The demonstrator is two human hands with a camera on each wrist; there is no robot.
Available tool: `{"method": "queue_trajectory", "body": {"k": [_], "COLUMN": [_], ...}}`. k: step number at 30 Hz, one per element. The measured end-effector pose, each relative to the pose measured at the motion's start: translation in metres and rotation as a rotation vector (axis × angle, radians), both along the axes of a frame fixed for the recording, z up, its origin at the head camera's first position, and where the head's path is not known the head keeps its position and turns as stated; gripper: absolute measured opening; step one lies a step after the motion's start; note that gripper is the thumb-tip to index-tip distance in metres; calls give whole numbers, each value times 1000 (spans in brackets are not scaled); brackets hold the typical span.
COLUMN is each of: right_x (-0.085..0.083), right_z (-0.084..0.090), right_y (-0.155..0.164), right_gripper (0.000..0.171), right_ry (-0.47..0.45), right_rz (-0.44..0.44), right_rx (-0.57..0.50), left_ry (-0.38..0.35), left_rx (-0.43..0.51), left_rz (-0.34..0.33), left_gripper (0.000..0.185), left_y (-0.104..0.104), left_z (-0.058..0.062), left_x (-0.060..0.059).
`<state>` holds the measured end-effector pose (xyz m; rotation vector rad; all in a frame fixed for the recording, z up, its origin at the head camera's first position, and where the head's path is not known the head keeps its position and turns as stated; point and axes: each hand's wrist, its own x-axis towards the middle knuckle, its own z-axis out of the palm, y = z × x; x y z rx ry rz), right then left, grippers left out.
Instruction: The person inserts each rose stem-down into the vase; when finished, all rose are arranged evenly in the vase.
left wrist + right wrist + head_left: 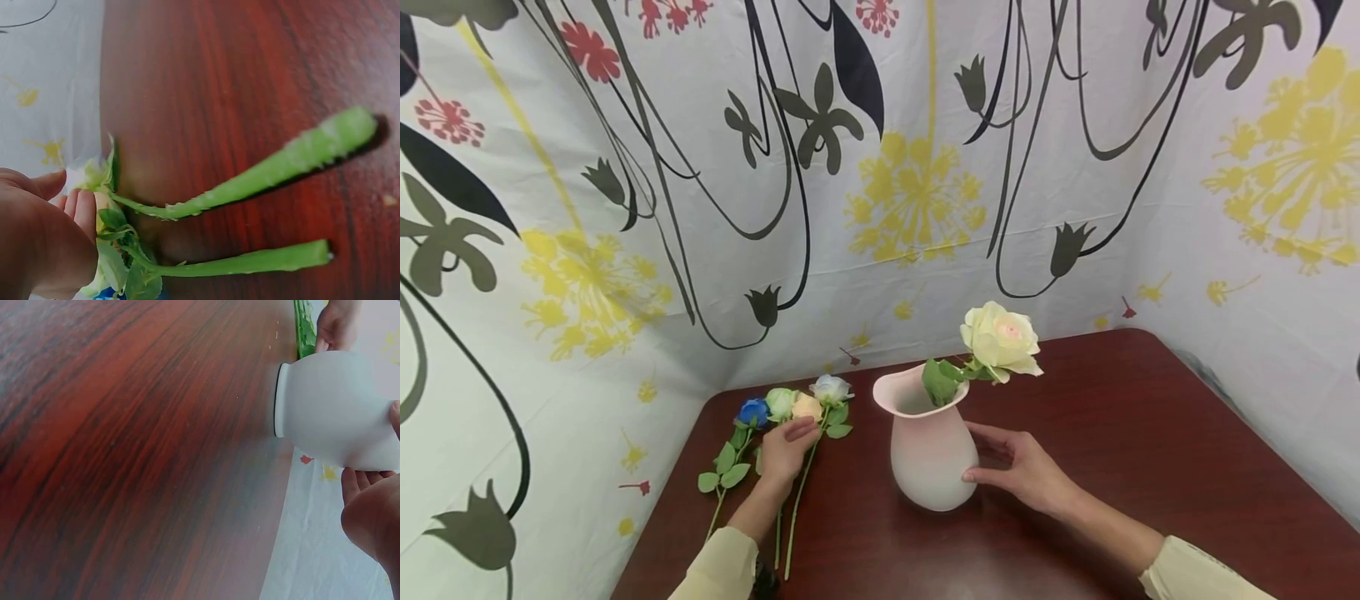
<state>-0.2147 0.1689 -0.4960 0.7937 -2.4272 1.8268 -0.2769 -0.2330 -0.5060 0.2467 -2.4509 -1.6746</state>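
On the table a pink-and-white vase (pixel 934 458) stands upright, with one cream rose (pixel 1000 340) leaning out of its mouth to the right. My right hand (pixel 1026 471) holds the side of the vase, thumb in front and fingers behind; the right wrist view also shows this hand (pixel 375 515) against the vase (pixel 337 406). My left hand (pixel 786 450) is over the loose roses, beside the peach rose (pixel 807 407), fingers loosely bent. In the left wrist view, the thumb stands apart from the fingers (pixel 84 212), near a green stem (pixel 269 172); contact there is partly hidden.
Lying on the left of the dark red table (pixel 1120 417) are a blue rose (pixel 754 412), a pale green rose (pixel 780 403) and a white rose (pixel 831 390), stems toward the front. A patterned cloth (pixel 700 250) hangs behind the table and along its sides.
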Motion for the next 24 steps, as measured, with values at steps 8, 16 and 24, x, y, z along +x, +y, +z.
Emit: {"method": "queue_trajectory", "body": {"k": [8, 16, 24], "right_x": [0, 0, 1], "right_z": [0, 1, 1], "right_y": [-1, -1, 0], "right_gripper": [73, 73, 73], "right_ry": [-2, -5, -6], "right_rz": [3, 1, 3], "right_rx": [4, 5, -3], "left_ry": [0, -19, 13], "left_rx": [-108, -194, -306], "left_rz": [-11, 15, 25], "left_gripper": [33, 32, 24], "left_y": [-2, -3, -2], "left_z": [-9, -11, -15], "left_x": [-1, -4, -7]}}
